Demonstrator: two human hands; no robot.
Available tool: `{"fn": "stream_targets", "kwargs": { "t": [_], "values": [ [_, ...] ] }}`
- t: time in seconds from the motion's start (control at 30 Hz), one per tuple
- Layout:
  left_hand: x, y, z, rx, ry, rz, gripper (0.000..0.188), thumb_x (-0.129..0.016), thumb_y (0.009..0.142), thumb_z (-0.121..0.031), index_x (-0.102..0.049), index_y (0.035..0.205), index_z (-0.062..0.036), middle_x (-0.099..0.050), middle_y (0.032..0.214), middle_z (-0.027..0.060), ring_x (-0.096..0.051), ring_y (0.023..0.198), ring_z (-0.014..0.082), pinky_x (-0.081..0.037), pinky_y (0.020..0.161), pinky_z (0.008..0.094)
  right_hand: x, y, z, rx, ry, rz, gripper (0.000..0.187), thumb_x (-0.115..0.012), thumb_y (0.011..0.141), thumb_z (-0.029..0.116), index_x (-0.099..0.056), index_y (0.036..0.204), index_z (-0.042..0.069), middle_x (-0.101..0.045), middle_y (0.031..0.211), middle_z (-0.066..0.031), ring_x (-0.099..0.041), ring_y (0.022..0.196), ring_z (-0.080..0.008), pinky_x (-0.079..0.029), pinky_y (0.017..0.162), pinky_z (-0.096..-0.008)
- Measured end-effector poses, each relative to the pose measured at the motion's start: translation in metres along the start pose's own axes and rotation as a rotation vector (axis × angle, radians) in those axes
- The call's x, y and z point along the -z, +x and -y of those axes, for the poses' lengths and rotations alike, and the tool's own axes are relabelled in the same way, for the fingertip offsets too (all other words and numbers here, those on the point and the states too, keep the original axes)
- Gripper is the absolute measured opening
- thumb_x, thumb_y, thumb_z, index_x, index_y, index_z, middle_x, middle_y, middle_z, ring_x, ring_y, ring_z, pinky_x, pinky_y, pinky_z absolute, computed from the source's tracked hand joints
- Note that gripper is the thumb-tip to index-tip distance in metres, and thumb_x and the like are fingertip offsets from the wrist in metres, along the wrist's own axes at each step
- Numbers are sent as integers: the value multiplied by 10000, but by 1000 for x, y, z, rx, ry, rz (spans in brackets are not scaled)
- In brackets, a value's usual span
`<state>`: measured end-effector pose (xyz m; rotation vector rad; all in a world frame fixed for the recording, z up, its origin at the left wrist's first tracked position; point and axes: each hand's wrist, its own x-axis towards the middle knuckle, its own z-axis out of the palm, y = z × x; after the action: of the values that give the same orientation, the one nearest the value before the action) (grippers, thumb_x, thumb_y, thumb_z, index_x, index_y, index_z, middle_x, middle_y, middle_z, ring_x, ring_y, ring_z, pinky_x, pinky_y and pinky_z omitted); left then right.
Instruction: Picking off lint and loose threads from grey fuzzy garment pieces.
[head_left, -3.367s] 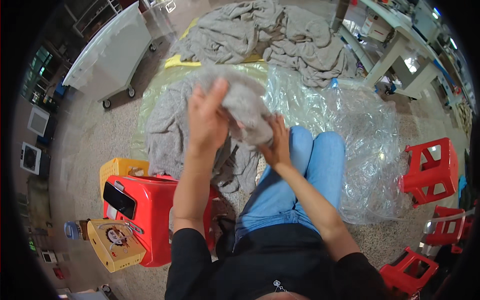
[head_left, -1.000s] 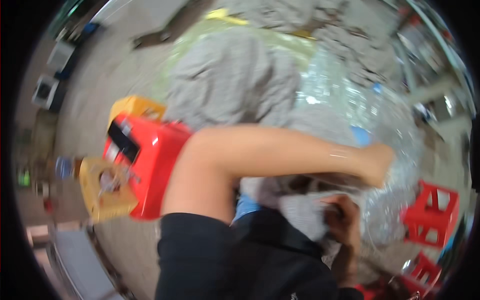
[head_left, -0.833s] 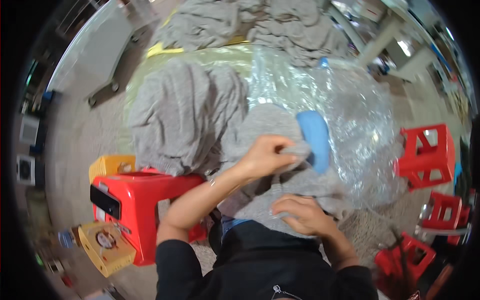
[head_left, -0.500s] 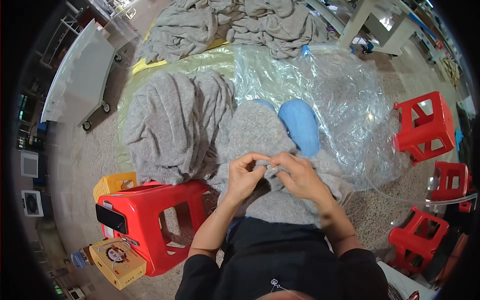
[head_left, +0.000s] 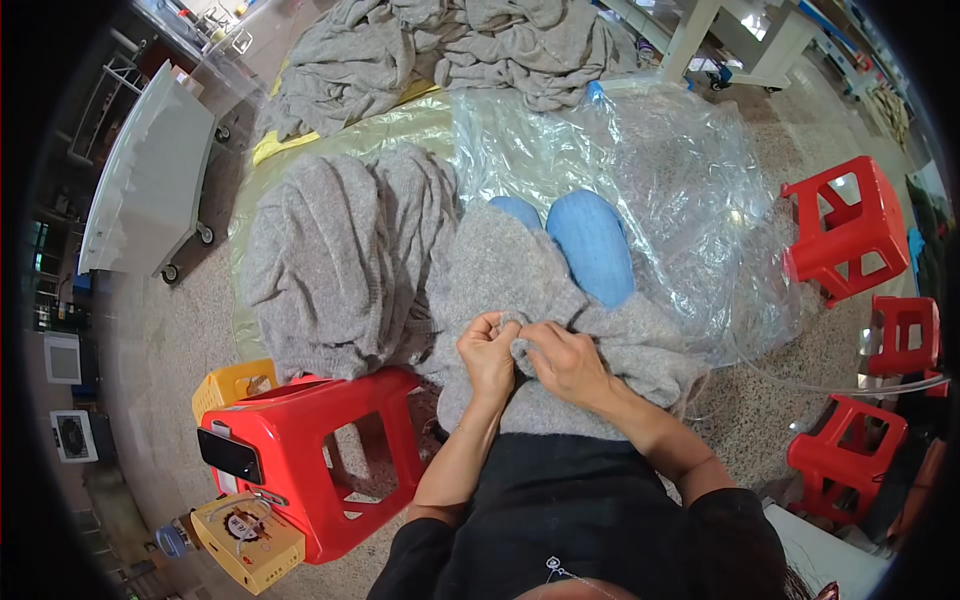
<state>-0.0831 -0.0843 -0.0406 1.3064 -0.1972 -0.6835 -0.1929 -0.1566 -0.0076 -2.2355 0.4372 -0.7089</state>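
Observation:
A grey knitted garment (head_left: 510,260) lies across my lap, spread over my jeans-clad legs. My left hand (head_left: 488,355) is closed on a gathered edge of the knit, thumb and fingers pinched together. Close beside it, my right hand (head_left: 565,362) also pinches the fabric, with its fingers curled. Between the two hands a small bunched fold of the garment shows; anything finer in the fingertips is too small to make out. To the left, a large heap of grey knitwear (head_left: 320,260) rests against my lap.
A red stool (head_left: 300,420) at my left carries a black phone (head_left: 230,455) and a yellow box (head_left: 245,535). Plastic sheeting (head_left: 690,200) covers the floor ahead, with more grey knitwear (head_left: 510,50) at its far end. Another red stool (head_left: 855,230) stands right; a white wheeled cart (head_left: 150,170) stands left.
My hands have drawn closer together and now pinch a bunched bit of the knit, the right fingers more curled. The view has shifted slightly.

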Motion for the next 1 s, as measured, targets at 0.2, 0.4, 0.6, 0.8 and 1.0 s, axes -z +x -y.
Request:
{"fn": "stream_targets", "kwargs": {
  "t": [0.2,0.4,0.6,0.8,1.0],
  "values": [
    [2,3,-16,253,-130,178,102,-589,801,23,-628,892,-2,-646,812,28,-577,692,81,-449,647,213,5,8,9,194,-133,-365,282,-615,664,-75,-620,929,24,-608,873,-108,-622,711,-273,-512,583,-338],
    [10,-9,-30,344,-417,230,124,-574,804,19,-627,914,-3,-640,793,21,-583,686,75,-438,610,193,9,7,10,343,-195,-377,283,-640,627,-74,-642,886,38,-600,838,-75,-607,644,-229,-501,544,-307],
    [18,-11,-46,336,-197,300,152,-646,800,27,-638,950,1,-644,810,26,-569,674,56,-437,614,186,11,8,12,297,-198,-314,248,-649,652,-46,-636,883,42,-597,847,-71,-598,659,-224,-490,553,-311],
    [26,-13,-32,84,7,320,159,-644,817,58,-653,967,4,-643,824,16,-559,688,42,-435,581,175,13,9,9,-114,220,-127,236,-611,680,-53,-626,896,41,-583,835,-97,-603,714,-232,-476,596,-318],
    [27,-14,-40,49,151,389,158,-626,816,68,-651,966,25,-643,845,12,-568,724,35,-448,619,173,29,20,13,-440,354,165,168,-603,725,65,-599,888,23,-565,719,-153,-605,671,-322,-466,627,-381]
  ]
}}
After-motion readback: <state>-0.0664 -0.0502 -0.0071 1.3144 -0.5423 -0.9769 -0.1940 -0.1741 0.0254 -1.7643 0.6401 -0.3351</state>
